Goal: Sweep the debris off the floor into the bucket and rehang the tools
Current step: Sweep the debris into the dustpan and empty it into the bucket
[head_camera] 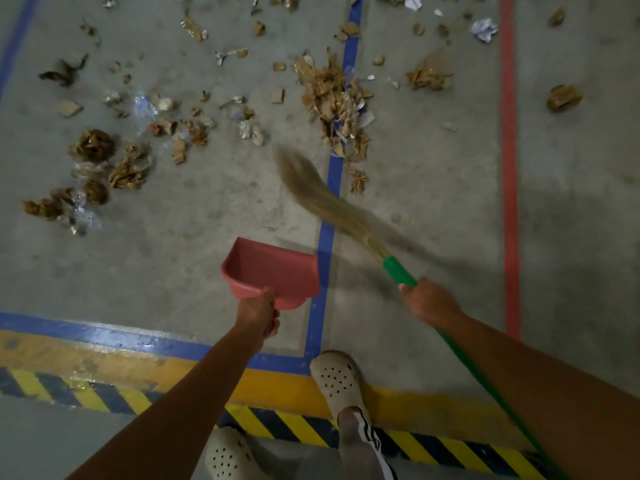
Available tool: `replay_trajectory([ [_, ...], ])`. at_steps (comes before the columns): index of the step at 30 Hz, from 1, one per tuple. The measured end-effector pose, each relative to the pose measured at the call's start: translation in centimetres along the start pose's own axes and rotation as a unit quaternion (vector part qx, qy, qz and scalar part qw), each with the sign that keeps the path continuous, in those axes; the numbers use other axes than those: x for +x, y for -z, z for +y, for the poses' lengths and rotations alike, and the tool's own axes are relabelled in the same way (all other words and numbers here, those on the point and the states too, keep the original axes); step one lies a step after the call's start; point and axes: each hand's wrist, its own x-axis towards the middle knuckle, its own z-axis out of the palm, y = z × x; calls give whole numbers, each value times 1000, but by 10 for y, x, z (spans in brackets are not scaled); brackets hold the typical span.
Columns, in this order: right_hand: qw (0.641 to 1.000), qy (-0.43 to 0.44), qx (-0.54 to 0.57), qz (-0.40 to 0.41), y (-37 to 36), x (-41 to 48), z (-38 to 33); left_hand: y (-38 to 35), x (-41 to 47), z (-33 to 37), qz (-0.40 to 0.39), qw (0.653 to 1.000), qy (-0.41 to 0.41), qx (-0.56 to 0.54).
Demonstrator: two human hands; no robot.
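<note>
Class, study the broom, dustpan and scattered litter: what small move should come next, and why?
Probably set the dustpan down just short of the big litter pile, mouth toward it. The left hand holds it empty, the right hand holds the broom, and the litter lies beyond the pan.

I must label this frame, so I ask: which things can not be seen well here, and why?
1. Bucket and tool hooks: nowhere in the head view.
2. Broom bristles: motion blur; contact with the floor cannot be told.
3. Broom handle end: passes under the right hand, then cut off by the bottom edge.
4. Dustpan handle: mostly covered by the left hand.
5. Debris at the top: cut off by the frame edge.
</note>
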Motion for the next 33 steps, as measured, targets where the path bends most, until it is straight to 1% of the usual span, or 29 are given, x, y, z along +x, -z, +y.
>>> replay_trajectory([
  [3, 997, -36, 53, 35, 36, 18, 0, -12, 1, 12, -6, 1000, -9, -10],
  [6, 984, -62, 153, 64, 65, 25, -5, -21, 0, 26, -16, 1000, -19, -14],
  [9, 974, -45, 209, 78, 78, 16, -12, -25, -5, 40, -23, 999, -32, -25],
  [13, 970, -4, 231, 71, 65, -17, -29, -18, -11, 49, -18, 998, -40, -42],
  [16, 974, 28, 213, 67, 40, -47, -49, -2, -12, 48, -2, 998, -33, -52],
  [21, 981, 81, 177, 13, -10, -99, -95, 47, -11, 33, 17, 997, -12, -72],
  [26, 983, 168, 70, -16, -45, -138, -151, 118, -6, 8, 52, 994, -1, -96],
  [29, 975, 219, -3, -31, -62, -162, -188, 167, -2, -11, 64, 991, 7, -116],
  [33, 959, 263, -94, -45, -89, -187, -245, 233, 3, -36, 88, 985, 24, -144],
])
